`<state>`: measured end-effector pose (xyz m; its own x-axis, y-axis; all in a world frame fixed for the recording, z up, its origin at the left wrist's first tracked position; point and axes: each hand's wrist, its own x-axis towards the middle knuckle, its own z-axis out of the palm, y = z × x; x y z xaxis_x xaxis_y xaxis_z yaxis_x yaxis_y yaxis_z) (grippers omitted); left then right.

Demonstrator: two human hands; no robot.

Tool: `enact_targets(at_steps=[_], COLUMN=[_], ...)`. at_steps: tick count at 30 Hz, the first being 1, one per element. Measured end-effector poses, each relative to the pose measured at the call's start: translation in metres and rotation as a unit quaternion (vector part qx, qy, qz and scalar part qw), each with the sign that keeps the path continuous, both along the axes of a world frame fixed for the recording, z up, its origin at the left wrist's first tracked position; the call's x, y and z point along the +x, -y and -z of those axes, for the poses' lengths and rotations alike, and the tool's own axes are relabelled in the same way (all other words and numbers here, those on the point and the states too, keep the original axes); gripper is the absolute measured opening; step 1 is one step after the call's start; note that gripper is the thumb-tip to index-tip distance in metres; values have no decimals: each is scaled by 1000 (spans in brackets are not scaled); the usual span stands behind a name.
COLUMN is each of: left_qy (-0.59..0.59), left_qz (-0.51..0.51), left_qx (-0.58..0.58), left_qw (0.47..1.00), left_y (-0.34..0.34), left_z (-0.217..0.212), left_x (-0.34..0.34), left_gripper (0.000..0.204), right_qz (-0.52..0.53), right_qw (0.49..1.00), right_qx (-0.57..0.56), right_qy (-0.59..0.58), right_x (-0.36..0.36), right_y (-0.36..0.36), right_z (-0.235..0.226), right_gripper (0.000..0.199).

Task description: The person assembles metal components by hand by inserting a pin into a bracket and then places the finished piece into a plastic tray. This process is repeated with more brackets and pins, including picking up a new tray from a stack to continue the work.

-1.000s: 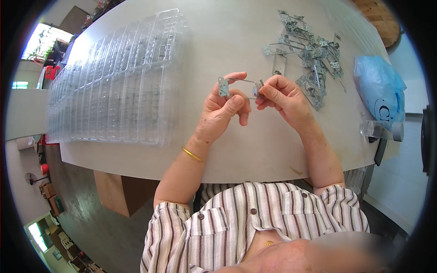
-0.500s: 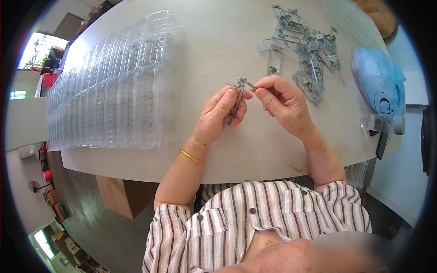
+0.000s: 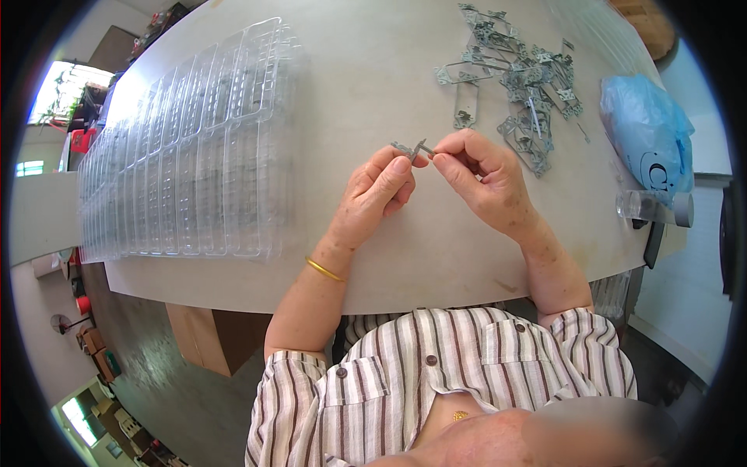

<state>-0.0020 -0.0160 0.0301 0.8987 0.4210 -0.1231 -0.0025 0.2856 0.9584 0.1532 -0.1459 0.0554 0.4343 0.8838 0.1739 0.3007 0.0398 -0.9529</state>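
Observation:
In front of me over the table, my left hand (image 3: 375, 187) is closed, with a small grey metal bracket (image 3: 401, 148) pinched between thumb and fingers. Most of the bracket is hidden by the fingers. Close on its right, my right hand (image 3: 486, 179) pinches a thin grey metal rod (image 3: 426, 147), whose far end meets or overlaps the bracket; I cannot tell whether the two are joined. Beyond my right hand lies a tangled pile of similar grey metal brackets (image 3: 529, 78). One frame-shaped bracket (image 3: 466, 119) lies at the pile's near left side.
On the left of the white table (image 3: 350, 93) stand rows of clear plastic blister trays (image 3: 187, 148). At the right edge are a light blue plastic bag (image 3: 646, 132) and a clear cylindrical container (image 3: 646, 208) on its side. A cardboard box (image 3: 198, 338) sits below the table.
The bracket in my left hand has turned, and its long arm that pointed down across the fingers no longer shows. The rod in my right hand has shifted slightly left against the bracket.

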Motion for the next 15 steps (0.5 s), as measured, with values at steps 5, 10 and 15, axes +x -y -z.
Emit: enact_targets(at_steps=[5, 10, 15], left_qy=[-10, -9, -19], left_qz=[-9, 0, -3], left_qx=[16, 79, 120], left_qw=[1000, 997, 993], left_y=[-1, 1, 4], left_z=[0, 7, 4], left_x=[0, -1, 0], left_gripper=[37, 33, 27], right_qz=[-5, -38, -90], right_qw=[1000, 990, 960], right_qx=[-14, -43, -117], right_qy=[-8, -127, -239], right_x=[1, 0, 8], right_y=[1, -1, -2], right_z=[2, -9, -10], right_gripper=[10, 22, 20])
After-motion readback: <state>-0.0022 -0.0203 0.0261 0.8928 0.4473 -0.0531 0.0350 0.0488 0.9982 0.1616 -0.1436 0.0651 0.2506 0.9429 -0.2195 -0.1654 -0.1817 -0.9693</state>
